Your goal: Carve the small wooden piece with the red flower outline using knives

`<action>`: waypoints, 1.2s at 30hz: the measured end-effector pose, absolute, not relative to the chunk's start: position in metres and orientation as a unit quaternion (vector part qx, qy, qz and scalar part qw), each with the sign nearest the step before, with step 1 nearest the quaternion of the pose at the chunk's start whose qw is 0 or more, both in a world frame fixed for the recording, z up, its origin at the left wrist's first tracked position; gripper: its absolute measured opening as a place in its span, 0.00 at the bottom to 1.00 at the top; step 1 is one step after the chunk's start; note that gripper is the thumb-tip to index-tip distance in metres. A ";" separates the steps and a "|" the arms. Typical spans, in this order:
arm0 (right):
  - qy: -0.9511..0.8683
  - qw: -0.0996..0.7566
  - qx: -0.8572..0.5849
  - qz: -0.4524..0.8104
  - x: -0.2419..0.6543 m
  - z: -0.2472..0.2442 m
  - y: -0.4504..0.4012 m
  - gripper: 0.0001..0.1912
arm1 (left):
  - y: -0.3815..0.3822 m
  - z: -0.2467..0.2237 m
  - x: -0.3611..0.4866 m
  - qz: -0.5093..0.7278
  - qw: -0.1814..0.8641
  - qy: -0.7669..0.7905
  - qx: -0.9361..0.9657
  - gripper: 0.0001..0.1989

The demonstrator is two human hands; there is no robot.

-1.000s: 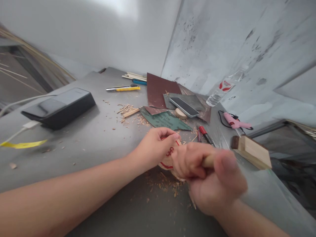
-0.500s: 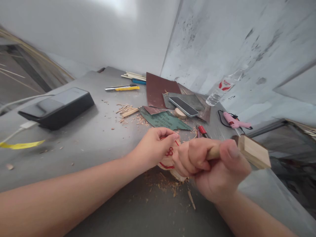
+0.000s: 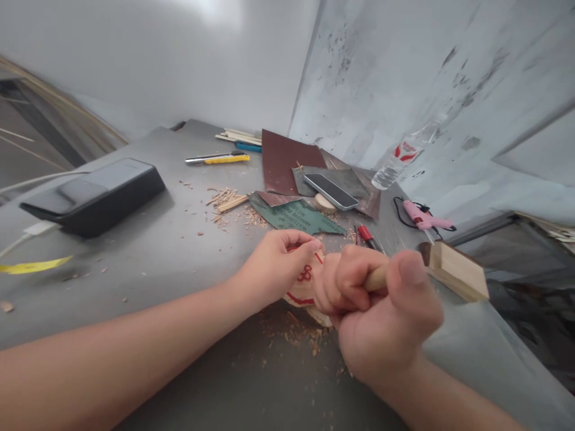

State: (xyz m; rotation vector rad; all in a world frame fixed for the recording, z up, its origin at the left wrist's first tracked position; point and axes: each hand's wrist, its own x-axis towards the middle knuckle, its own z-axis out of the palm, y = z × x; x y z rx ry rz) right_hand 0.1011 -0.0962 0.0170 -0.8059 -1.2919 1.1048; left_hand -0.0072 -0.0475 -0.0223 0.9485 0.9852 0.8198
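Low over the table, my left hand (image 3: 281,263) is closed on the edge of a pale wood slice (image 3: 302,293), its thumb and fingers pinching the far rim. Red lines and a small looped red flower are drawn on the slice's face. My right hand (image 3: 381,305) is wrapped round a tool with a wooden handle (image 3: 376,279), thumb pointing up. The tool's working end is hidden behind the fingers, which press against the slice's right side. Wood chips (image 3: 314,341) lie on the table beneath the slice.
Sandpaper sheets (image 3: 287,158), a phone (image 3: 331,191), a red-capped marker (image 3: 366,234) and a yellow utility knife (image 3: 224,158) lie beyond my hands. A black device (image 3: 108,197) stands left. A water bottle (image 3: 399,157), pink glue gun (image 3: 424,215) and wood block (image 3: 458,270) are right.
My right hand has shifted slightly left and toward me, still round the handle. My left hand keeps its hold on the slice. The whole view has moved a little.
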 end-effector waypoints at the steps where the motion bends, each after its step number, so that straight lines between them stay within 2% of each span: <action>1: -0.567 0.571 -0.338 0.487 0.103 0.018 -0.095 0.36 | -0.048 -0.022 -0.007 0.364 0.696 0.452 0.424 0.09; 5: -0.586 0.483 -0.278 0.588 0.114 0.022 -0.083 0.34 | -0.048 -0.020 -0.008 0.356 0.691 0.460 0.430 0.05; 8: -0.580 0.451 -0.240 0.635 0.118 0.021 -0.074 0.34 | -0.047 -0.022 -0.008 0.368 0.689 0.443 0.440 0.03; 10: -0.576 0.465 -0.244 0.627 0.115 0.019 -0.075 0.34 | -0.046 -0.024 -0.008 0.373 0.688 0.434 0.447 0.05; 15: -0.526 0.606 -0.373 0.466 0.098 0.014 -0.093 0.37 | -0.046 -0.024 -0.007 0.361 0.669 0.462 0.457 0.10; 17: -0.496 0.619 -0.397 0.461 0.095 0.015 -0.093 0.38 | -0.045 -0.024 -0.007 0.358 0.660 0.471 0.463 0.11; 22: -0.421 0.583 -0.397 0.570 0.104 0.019 -0.070 0.38 | -0.044 -0.029 -0.007 0.360 0.656 0.452 0.486 0.10; 26: -0.341 0.576 -0.417 0.614 0.113 0.017 -0.056 0.32 | -0.044 -0.030 -0.007 0.358 0.655 0.452 0.487 0.11; 31: -0.251 0.557 -0.423 0.669 0.118 0.013 -0.048 0.32 | -0.044 -0.029 -0.006 0.354 0.660 0.455 0.482 0.10; 36: -0.270 0.545 -0.372 0.701 0.125 0.013 -0.050 0.31 | -0.043 -0.031 -0.005 0.356 0.663 0.454 0.478 0.10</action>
